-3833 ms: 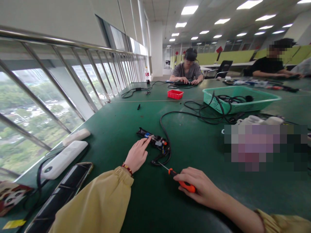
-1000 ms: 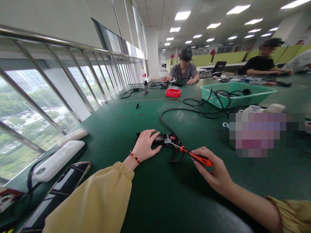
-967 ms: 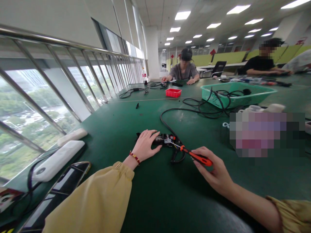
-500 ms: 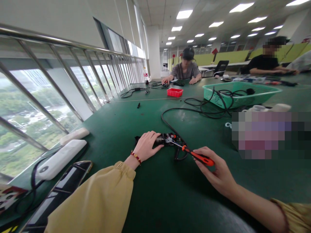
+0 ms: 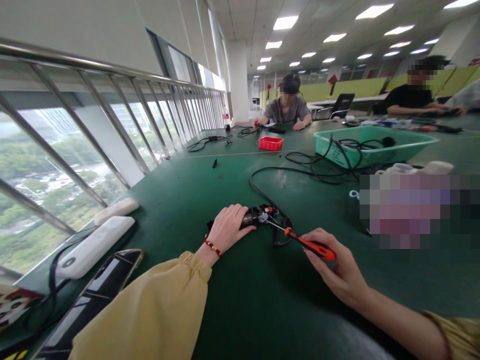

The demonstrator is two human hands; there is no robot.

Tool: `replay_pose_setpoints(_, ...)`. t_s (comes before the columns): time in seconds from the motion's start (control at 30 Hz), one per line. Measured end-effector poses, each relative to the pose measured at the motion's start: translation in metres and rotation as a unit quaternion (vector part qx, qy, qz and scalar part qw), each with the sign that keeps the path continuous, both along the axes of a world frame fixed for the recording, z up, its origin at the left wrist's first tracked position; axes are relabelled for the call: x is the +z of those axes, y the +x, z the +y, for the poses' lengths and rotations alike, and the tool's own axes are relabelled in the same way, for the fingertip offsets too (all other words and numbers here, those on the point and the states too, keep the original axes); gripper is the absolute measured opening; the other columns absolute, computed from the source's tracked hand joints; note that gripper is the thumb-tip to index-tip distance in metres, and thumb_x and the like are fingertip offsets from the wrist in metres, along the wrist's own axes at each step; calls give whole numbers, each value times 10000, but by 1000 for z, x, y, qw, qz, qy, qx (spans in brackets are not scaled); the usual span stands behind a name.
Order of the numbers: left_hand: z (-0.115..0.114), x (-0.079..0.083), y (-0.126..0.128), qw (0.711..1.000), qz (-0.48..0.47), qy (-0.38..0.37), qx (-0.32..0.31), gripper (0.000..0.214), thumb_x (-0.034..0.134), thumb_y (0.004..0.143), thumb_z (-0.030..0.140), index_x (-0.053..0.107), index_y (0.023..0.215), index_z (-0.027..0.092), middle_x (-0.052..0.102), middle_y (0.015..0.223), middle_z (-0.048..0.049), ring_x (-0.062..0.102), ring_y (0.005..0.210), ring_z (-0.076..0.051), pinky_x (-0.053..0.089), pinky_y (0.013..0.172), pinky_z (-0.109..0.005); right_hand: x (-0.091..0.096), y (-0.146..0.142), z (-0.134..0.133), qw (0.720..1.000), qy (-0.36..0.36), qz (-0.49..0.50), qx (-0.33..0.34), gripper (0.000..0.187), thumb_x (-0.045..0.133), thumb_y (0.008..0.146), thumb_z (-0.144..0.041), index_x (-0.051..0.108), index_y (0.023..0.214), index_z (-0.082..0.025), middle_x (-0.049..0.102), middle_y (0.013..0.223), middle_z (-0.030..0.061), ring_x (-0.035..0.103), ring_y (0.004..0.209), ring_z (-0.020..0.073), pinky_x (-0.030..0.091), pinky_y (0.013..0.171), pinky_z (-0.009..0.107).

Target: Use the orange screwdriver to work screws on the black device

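Observation:
A small black opened electrical device with exposed wiring lies on the green table, a black cable running off it. My left hand is closed over the device's left end, pressing it to the table. My right hand grips an orange-handled screwdriver, whose metal tip rests on the device's exposed inner parts.
White cases and a phone-like slab lie at the left by the window railing. A green basket with cables and a red tray stand further back. Two other people sit at the far end.
My left hand went from a fingertip touch to closing over the device. My right hand brought the screwdriver up from the table, and its tip now sits on the device.

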State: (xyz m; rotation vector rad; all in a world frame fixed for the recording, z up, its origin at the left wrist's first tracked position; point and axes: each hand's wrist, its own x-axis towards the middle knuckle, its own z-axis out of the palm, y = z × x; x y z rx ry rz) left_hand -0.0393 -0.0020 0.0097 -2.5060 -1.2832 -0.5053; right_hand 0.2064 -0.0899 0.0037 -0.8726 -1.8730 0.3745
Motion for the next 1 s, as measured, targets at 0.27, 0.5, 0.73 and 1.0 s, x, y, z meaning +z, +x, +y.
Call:
replay_pose_setpoints(0.27, 0, 1, 0, 1000, -6, 2, -26, 371, 520, 808, 440, 487, 1041, 154, 569, 933, -76, 537, 834, -212, 409, 696, -328, -1, 2, -2, 999, 33, 29, -21, 214, 491, 815, -154, 497, 1022, -210, 563, 854, 48, 557, 728, 143, 456, 605, 250)
replay_pose_setpoints(0.5, 1, 1, 0, 1000, 4, 6, -26, 358, 530, 808, 417, 483, 1035, 144, 567, 939, -75, 532, 831, -207, 410, 706, -325, 0, 1, -1, 999, 30, 10, -21, 209, 482, 819, -152, 495, 1019, -210, 562, 855, 46, 557, 721, 132, 453, 613, 234)
replay_pose_setpoints(0.73, -2, 4, 0, 998, 21, 18, -51, 320, 502, 825, 404, 484, 1031, 160, 570, 939, -74, 530, 828, -206, 399, 700, -330, 1, 6, -2, 996, 85, -22, -23, 192, 432, 843, -244, 509, 1013, -202, 608, 819, 50, 585, 690, 153, 461, 591, 257)
replay_pose_setpoints(1.0, -3, 5, 1, 998, 34, 24, -50, 324, 526, 811, 403, 489, 997, 140, 573, 918, -67, 524, 792, -200, 405, 679, -322, 3, 5, -6, 990, 117, -48, -57, 292, 470, 773, -146, 466, 1058, -211, 570, 779, 37, 561, 639, 150, 459, 547, 267)
